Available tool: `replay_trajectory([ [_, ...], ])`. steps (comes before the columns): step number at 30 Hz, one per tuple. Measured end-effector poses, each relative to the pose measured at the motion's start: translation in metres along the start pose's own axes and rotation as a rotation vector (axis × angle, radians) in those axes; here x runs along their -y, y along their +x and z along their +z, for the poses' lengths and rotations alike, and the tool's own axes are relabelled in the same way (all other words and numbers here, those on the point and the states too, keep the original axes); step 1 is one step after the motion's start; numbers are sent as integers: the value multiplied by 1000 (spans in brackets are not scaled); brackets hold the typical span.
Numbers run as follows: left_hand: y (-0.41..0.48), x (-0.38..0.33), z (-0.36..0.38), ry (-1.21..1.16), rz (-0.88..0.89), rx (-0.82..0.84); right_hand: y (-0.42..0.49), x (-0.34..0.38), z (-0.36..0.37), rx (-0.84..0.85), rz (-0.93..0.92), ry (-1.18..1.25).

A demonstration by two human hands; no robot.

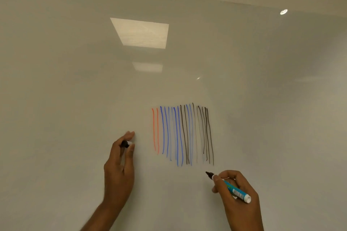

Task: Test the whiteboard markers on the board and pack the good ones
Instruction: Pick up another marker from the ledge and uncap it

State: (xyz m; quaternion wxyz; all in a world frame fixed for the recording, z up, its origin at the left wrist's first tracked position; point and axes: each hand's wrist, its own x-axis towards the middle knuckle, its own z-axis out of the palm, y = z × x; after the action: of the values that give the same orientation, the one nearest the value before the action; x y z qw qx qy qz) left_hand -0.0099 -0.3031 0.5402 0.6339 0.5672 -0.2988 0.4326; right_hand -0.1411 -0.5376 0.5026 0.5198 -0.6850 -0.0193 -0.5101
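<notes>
**Black marker in hand below the test strokes**

The right hand [239, 193] is gripping one marker [233, 189]. Its thumb and fingers are curling closely around the barrel near the front end. The marker is a slim plastic cylinder with a teal printed barrel, a white rear end and a black pointed tip. The tip is pointing up and left, just below the lower right end of the strokes [180, 133]. Whether it is touching the whiteboard [75, 99] cannot be told.

The left hand [119, 165] is pinching one small cap [125, 144], black with a white part, between thumb and fingers. The gap between them is narrow. This hand is hovering left of the strokes, near the board.

The board is smooth and glossy, and it is reflecting a square ceiling light [139, 33]. Two orange lines [155, 131] are standing leftmost. Blue and black lines are running beside them, too crowded for a sure count.
</notes>
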Motion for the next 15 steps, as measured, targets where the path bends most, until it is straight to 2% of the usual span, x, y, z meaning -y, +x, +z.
replay_trajectory([
  [3,-25,-24,-7,-236,-284,-37,-26,28,16,170,31,115],
  [6,-40,-35,-18,-679,-639,-44,-48,46,38,327,56,241],
  [8,-48,-45,-27,-905,-780,-55,-58,53,52,385,104,279],
  [11,-58,-57,-40,-1027,-865,-46,-71,59,70,425,145,301],
  [15,-68,-66,-54,-1012,-897,-23,-85,62,85,447,193,327],
])
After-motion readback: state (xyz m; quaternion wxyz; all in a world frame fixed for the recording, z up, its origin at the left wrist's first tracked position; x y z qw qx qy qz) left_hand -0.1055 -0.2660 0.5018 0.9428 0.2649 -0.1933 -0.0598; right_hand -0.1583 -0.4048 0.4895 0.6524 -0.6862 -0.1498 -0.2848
